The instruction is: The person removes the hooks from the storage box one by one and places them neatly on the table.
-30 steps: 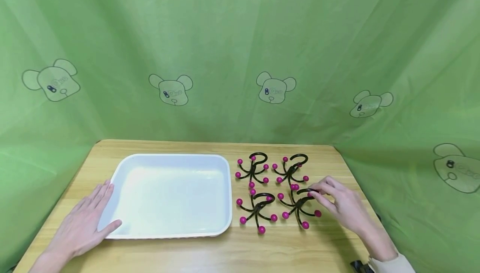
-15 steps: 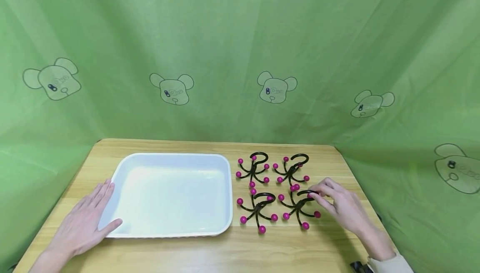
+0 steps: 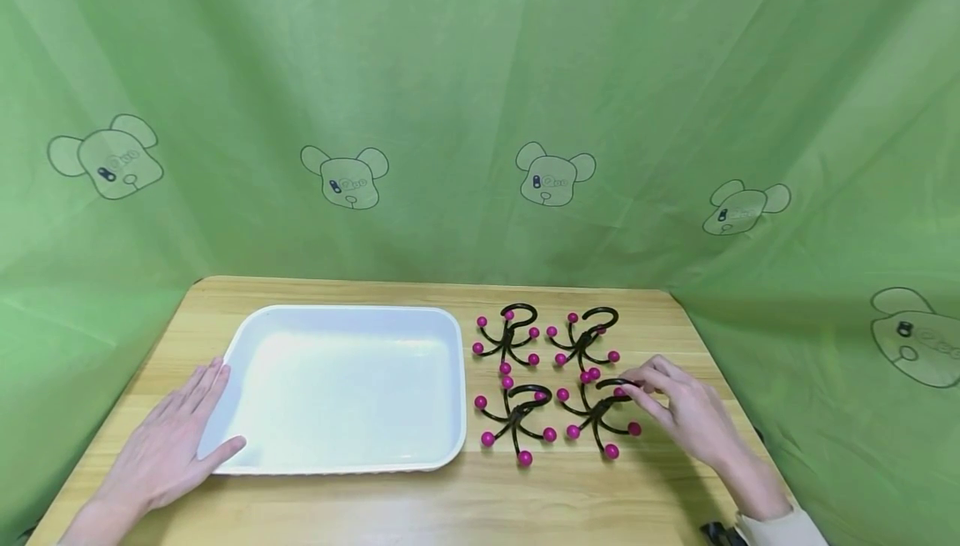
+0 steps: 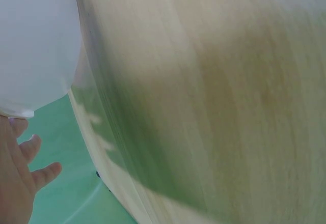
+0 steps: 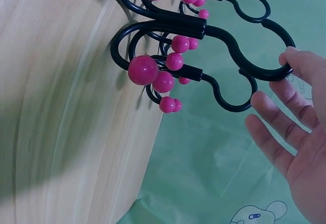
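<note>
My left hand (image 3: 168, 446) lies with straight fingers along the left edge of a white plastic tray (image 3: 352, 396), its thumb over the near left corner. The left wrist view catches only a few of this hand's fingers (image 4: 31, 147) beside the tray wall (image 4: 38, 35). My right hand (image 3: 690, 413) pinches the hook of the near right black claw hanger (image 3: 597, 409) between thumb and index finger. This hanger has curved arms tipped with pink balls. In the right wrist view, the pinched hook (image 5: 262, 75) rises upright above its arms, and the other fingers are spread loosely.
Similar hangers stand close by: one at near left (image 3: 515, 415), one at far left (image 3: 507, 336) and one at far right (image 3: 583, 342). They sit right of the tray on a wooden table (image 3: 420, 513). A green curtain (image 3: 450, 71) surrounds the table's back and sides.
</note>
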The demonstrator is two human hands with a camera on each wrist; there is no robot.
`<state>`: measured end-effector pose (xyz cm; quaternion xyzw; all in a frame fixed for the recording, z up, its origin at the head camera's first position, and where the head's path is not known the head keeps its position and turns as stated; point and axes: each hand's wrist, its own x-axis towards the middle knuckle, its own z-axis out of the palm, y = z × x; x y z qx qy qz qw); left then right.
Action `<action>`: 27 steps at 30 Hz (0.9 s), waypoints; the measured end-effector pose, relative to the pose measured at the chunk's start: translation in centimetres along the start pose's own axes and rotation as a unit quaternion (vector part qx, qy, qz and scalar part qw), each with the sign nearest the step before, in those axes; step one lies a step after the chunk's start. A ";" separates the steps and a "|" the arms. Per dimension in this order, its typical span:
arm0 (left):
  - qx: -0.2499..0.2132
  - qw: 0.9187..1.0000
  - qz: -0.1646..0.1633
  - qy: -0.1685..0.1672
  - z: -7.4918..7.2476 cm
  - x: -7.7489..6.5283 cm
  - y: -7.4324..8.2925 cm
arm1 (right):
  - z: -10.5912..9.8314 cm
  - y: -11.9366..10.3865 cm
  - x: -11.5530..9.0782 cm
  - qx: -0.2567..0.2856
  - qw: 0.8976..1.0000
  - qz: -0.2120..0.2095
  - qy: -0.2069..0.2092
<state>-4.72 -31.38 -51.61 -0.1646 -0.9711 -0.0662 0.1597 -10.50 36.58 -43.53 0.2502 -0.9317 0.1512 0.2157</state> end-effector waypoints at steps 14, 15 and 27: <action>0.004 1.000 0.001 -0.003 0.0 0.0 0.0 | -0.3 0.2 -0.3 -0.002 1.000 0.018 -0.010; 0.005 1.000 0.001 -0.002 0.0 0.0 0.0 | -0.3 0.2 -0.2 -0.002 1.000 0.019 -0.011; -0.005 1.000 0.014 -0.002 -0.4 0.1 0.1 | -1.4 -0.4 0.6 -0.004 1.000 0.021 -0.023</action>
